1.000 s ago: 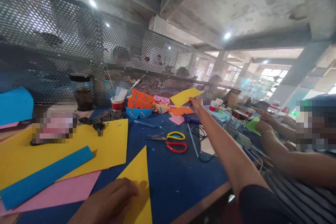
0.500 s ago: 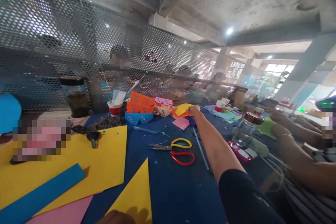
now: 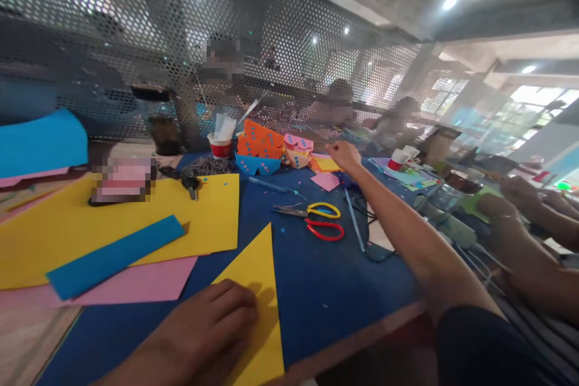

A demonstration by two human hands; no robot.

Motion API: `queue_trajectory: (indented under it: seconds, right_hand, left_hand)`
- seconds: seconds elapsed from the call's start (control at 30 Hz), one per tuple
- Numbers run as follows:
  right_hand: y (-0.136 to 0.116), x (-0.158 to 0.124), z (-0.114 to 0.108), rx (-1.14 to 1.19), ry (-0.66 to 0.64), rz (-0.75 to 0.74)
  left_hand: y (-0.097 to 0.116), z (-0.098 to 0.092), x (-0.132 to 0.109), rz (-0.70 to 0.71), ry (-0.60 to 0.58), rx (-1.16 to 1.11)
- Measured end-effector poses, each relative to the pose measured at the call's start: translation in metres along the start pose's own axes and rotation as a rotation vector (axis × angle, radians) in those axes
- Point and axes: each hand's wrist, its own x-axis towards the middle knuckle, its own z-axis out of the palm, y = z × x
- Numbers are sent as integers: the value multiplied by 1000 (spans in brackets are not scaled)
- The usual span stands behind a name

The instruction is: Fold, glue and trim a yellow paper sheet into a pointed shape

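Left hand (image 3: 217, 325), near: fingers loose, resting on yellow paper (image 3: 262, 271); press evenly. Right hand (image 3: 345, 155), far: fingers curled, apparently empty.

A head-worn camera looks forward and down from just above the blue table (image 3: 344, 289) toward the perforated screen (image 3: 298, 24).

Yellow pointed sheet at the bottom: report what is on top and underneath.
The left hand lies over the yellow pointed sheet, hiding part of it. Blue table surface shows along its right edge; whatever lies beneath the sheet is covered.
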Motion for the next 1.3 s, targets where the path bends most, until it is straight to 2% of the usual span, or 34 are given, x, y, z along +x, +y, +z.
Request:
queue_trajectory:
  seconds: [0.1, 0.2, 0.27, 0.37, 0.5, 0.57, 0.73, 0.83, 0.9, 1.03, 1.13, 1.23, 1.3]
  right_hand:
    - [-20, -53, 6, 45, -47, -216]
    - [-30, -118, 18, 102, -95, -430]
    - [-31, -156, 27, 195, -153, -671]
    - [-30, -188, 43, 223, -191, -812]
    - [-33, -191, 67, 236, -222, -939]
    - [-35, -185, 78, 233, -246, -971]
    - [-33, -173, 96, 298, -265, -986]
    - [-29, -174, 93, 469, -258, -953]
    - [-27, -177, 86, 614, -281, -903]
    - [-27, -182, 66, 831, -381, -791]
    - [-28, -184, 59, 880, -391, -765]
    - [-29, -185, 59, 893, -416, -750]
    - [-29, -187, 58, 898, -441, -746]
  left_hand:
    - [5, -9, -8, 20, -88, 82]
    - [2, -7, -19, 24, -112, 166]
    - [-1, -4, -22, 6, -124, 184]
    - [-2, -2, -22, 9, -128, 183]
    - [-2, -2, -18, 30, -139, 176]
    - [-3, -2, -17, -15, -142, 155]
    - [-7, -7, -12, -226, 79, 84]
    - [-7, -21, 7, -395, 230, 12]
    - [-7, -32, 24, -508, 184, -76]
    - [-9, -49, 50, -677, 312, -287]
    - [-10, -54, 55, -751, 386, -387]
    - [-13, -56, 52, -853, 456, -423]
    - [-18, -57, 48, -873, 489, -428]
